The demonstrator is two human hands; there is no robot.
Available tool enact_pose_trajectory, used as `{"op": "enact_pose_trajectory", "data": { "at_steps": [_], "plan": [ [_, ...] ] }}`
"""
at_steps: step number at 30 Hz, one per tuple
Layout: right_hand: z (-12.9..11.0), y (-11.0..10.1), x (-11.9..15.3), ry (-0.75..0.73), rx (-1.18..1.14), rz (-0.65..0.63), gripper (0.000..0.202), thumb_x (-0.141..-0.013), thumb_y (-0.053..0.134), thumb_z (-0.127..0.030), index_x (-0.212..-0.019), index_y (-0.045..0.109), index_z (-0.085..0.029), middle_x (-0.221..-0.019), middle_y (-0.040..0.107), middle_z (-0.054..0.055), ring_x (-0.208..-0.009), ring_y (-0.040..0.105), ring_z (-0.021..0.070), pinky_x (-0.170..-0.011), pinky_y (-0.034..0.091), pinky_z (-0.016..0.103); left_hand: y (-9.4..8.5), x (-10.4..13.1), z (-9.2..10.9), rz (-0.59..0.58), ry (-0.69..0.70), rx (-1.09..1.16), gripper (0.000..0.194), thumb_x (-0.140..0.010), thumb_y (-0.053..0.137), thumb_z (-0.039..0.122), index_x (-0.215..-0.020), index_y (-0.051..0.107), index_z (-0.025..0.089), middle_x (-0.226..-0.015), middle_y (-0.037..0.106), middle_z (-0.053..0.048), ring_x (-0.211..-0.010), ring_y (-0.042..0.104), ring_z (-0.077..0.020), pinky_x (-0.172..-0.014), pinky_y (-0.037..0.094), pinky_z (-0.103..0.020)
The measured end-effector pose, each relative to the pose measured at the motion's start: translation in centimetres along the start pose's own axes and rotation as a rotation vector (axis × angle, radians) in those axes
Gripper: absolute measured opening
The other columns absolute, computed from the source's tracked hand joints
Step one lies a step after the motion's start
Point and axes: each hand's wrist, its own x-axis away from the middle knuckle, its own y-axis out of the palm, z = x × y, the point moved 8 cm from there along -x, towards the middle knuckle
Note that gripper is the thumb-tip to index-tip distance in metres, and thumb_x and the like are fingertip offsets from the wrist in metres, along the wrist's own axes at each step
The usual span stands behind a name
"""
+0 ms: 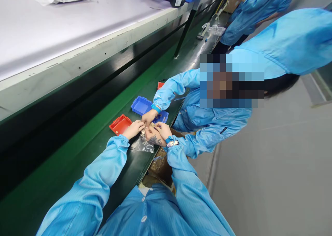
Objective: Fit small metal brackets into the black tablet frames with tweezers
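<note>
My left hand (134, 129) reaches in with its fingers pressed together at the upper edge of a clear plastic bag (143, 144). Small tan pieces (143, 132) lie at the bag's mouth, between the hands. On the other side, my right hand (164, 130) has its fingers curled close to the same pieces; what they grip is hidden. A co-worker's hand (149, 116) with a blue wristband comes down from above. The co-worker's other hand (154, 138), tattooed, is under my right hand and against the bag.
A red tray (120, 124) with a few bits, a blue tray (140, 105) and another blue tray (164, 117) stand around the hands on the green bench (114, 167). Below its edge is a cardboard box (162, 165). A white shelf (77, 32) overhangs at left. Another person (255, 13) works farther off.
</note>
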Motion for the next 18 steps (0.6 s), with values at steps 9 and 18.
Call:
{"op": "enact_pose_trajectory", "data": {
  "at_steps": [9, 18],
  "plan": [
    [3.2, 2.5, -0.3, 0.083, -0.158, -0.067, 0.011, -0.077, 0.052, -0.011, -0.085, 0.057, -0.015, -0.083, 0.062, 0.002, -0.077, 0.058, 0.0129, -0.076, 0.045, 0.027, 0.9, 1.5, -0.2, 0.117, -0.013, -0.045, 0.022, -0.089, 0.041, 0.029, -0.096, 0.059, 0.019, -0.125, 0.046, -0.006, -0.107, 0.047, -0.0181, -0.090, 0.041, -0.030],
    [4.4, 3.9, -1.0, 0.186, -0.316, -0.101, 0.021, -0.068, 0.060, -0.009, -0.088, 0.053, -0.012, -0.092, 0.060, 0.007, -0.085, 0.059, 0.0131, -0.079, 0.048, 0.026, 0.9, 1.9, -0.6, 0.273, -0.084, -0.011, 0.030, -0.091, 0.038, 0.027, -0.116, 0.051, 0.018, -0.118, 0.051, -0.009, -0.097, 0.052, -0.0157, -0.083, 0.044, -0.027]
  ]
}}
